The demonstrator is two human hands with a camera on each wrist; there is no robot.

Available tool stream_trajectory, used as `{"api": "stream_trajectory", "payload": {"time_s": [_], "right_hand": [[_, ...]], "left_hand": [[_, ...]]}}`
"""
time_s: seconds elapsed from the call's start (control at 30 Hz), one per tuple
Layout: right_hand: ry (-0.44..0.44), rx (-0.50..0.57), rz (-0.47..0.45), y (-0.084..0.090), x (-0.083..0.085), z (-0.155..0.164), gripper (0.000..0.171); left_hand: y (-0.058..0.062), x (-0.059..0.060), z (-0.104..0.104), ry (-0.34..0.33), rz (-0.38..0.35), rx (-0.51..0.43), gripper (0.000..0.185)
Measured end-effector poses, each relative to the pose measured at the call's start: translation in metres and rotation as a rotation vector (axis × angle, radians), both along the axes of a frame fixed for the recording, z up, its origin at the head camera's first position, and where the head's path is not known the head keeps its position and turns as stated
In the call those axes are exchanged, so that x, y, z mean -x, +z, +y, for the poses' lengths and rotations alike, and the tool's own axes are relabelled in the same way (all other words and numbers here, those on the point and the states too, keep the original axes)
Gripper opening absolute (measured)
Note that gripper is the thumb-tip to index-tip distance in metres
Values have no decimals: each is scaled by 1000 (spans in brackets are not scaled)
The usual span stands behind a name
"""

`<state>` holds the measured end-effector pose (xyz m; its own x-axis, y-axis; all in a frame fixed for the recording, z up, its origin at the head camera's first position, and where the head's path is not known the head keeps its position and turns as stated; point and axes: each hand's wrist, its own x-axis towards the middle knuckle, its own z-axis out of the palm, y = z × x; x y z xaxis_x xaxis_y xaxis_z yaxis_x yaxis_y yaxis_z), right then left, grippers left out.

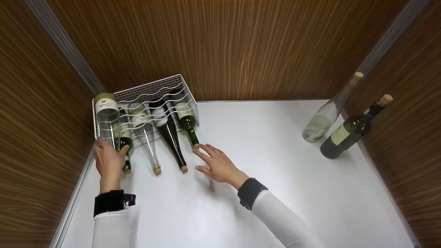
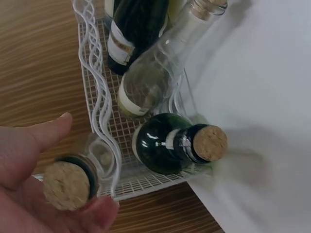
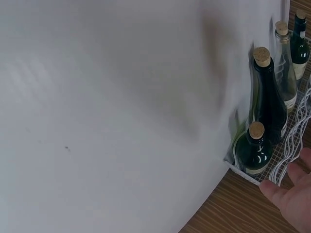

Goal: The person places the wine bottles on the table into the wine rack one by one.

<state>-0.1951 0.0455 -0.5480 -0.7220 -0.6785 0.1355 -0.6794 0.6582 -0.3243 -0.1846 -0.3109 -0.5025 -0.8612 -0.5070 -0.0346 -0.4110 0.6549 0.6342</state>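
Note:
A white wire rack [image 1: 154,90] stands at the table's back left with several corked bottles lying in it, necks toward me. My left hand [image 1: 111,156] grips the neck of a clear bottle [image 1: 107,117] lying on the rack's upper tier at the far left. In the left wrist view its cork [image 2: 66,185] sits between my thumb and fingers. My right hand [image 1: 214,162] lies flat with straight fingers, its index tip at the cork of the rightmost green bottle [image 1: 188,124]. In the right wrist view that green bottle [image 3: 253,151] lies just beyond my fingertips [image 3: 277,191].
Below the held bottle lie a green bottle [image 2: 167,144], a clear bottle [image 1: 147,137] and a dark bottle [image 1: 171,137]. Two bottles stand at the table's right edge: a clear one [image 1: 324,119] and a dark green one [image 1: 346,134]. Wooden walls enclose the white table [image 1: 262,165].

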Motion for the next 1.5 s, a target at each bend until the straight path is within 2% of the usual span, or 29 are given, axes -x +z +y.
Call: {"api": "stream_trajectory", "payload": {"time_s": [0.13,0.27,0.33,0.47,0.67,0.8,0.9,1.07,1.27,1.4,1.5], "right_hand": [[-42,-3,-28,-2,0,7,60],[-76,1,-43,-3,0,17,60],[-91,3,-51,-3,0,22,60],[-128,27,-67,-7,2,35,60],[-230,94,-96,-17,4,57,61],[-300,140,-112,-22,4,73,61],[-356,171,-126,-25,3,86,61],[-454,222,-156,-29,3,108,61],[-561,276,-214,-29,3,131,60],[-613,319,-234,-27,3,149,61],[-639,355,-231,-25,3,165,62]], "left_hand": [[1,-1,16,-29,120,69,90],[-1,0,43,-139,225,148,84],[-3,0,59,-208,229,164,81],[-10,0,90,-335,186,158,79],[-29,-5,130,-473,137,151,80],[-43,-11,153,-518,112,124,78],[-53,-14,168,-546,124,89,75],[-65,-18,188,-614,135,83,70],[-67,-20,203,-676,147,98,67],[-65,-21,212,-698,116,118,66],[-64,-22,220,-721,98,81,66]]}}
